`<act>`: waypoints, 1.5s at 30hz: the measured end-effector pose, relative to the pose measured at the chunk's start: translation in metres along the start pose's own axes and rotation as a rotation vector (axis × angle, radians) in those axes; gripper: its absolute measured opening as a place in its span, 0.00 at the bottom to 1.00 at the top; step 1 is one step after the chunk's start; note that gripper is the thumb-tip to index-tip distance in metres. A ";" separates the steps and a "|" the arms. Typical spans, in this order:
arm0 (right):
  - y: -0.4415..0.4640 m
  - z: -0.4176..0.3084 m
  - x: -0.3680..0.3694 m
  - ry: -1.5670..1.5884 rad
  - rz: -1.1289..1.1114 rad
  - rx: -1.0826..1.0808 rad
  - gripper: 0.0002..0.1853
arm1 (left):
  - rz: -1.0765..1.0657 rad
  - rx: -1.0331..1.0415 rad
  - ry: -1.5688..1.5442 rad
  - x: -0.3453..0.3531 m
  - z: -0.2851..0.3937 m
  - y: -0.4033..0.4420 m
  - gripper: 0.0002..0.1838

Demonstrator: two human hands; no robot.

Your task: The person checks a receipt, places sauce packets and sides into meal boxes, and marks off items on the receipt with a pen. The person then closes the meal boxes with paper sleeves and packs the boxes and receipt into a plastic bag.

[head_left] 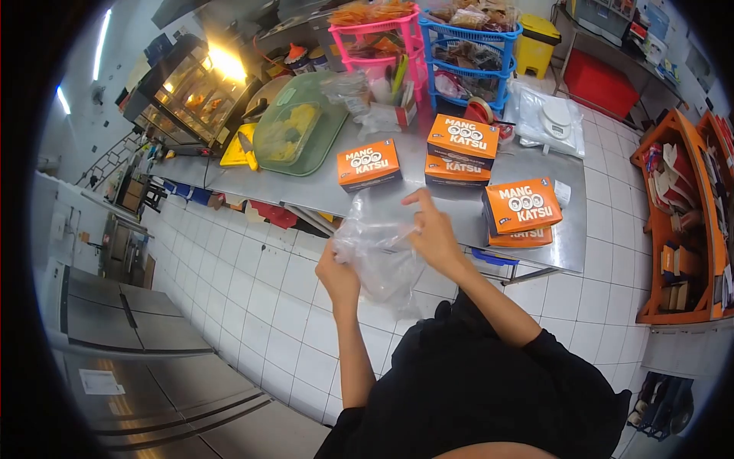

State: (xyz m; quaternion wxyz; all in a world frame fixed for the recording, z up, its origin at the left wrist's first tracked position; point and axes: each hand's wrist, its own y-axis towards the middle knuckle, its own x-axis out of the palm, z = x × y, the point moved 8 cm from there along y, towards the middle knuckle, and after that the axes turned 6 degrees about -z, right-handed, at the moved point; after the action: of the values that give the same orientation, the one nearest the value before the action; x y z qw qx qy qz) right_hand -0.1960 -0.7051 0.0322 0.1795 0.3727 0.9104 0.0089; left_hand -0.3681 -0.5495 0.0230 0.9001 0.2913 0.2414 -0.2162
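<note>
A clear plastic bag [386, 268] hangs in front of me at the table's near edge, crumpled and partly spread. My left hand [337, 274] is closed on the bag's left side. On the other side, my right hand [434, 233] grips the bag's edge with its lower fingers, while its index finger sticks out. Just beyond the bag stands a single orange and black Mang Katsu box [368, 165]. Two more such boxes [462, 138] are stacked behind my right hand. Another stack of two boxes [523, 206] is near the table's right corner.
The steel table [306, 187] also bears a green tray [267, 157], a knife [245, 145] on a yellow board, a white scale [556, 118] and a red tape dispenser [479, 111]. Pink [375, 50] and blue [470, 69] racks stand behind. An orange shelf [650, 306] is at the right.
</note>
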 end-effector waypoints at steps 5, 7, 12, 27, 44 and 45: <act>0.024 0.016 -0.082 -0.184 0.203 -0.075 0.20 | 0.105 -0.078 0.169 -0.016 -0.052 0.010 0.10; 0.030 0.015 -0.098 -0.257 0.331 -0.249 0.21 | 0.208 -0.106 0.226 -0.029 -0.042 0.015 0.12; 0.041 0.054 -0.180 -0.175 0.430 0.016 0.26 | 0.460 -0.309 0.185 -0.083 -0.079 0.012 0.10; 0.144 0.058 -0.103 0.268 -0.314 0.067 0.34 | 0.228 -0.619 0.420 0.010 -0.132 0.005 0.26; 0.269 0.149 0.148 -0.999 -0.683 -0.080 0.62 | 0.135 -0.687 -0.500 -0.046 -0.172 0.218 0.15; 0.260 0.146 0.149 -0.967 -0.560 -0.031 0.61 | 0.100 -0.691 -0.527 -0.036 -0.176 0.227 0.15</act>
State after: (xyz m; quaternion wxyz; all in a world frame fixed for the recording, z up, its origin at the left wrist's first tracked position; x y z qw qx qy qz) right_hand -0.0703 -0.4327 -0.1129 0.5776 0.0755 0.7885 -0.1975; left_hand -0.3302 -0.2629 0.0131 0.9848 -0.0810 0.0473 -0.1460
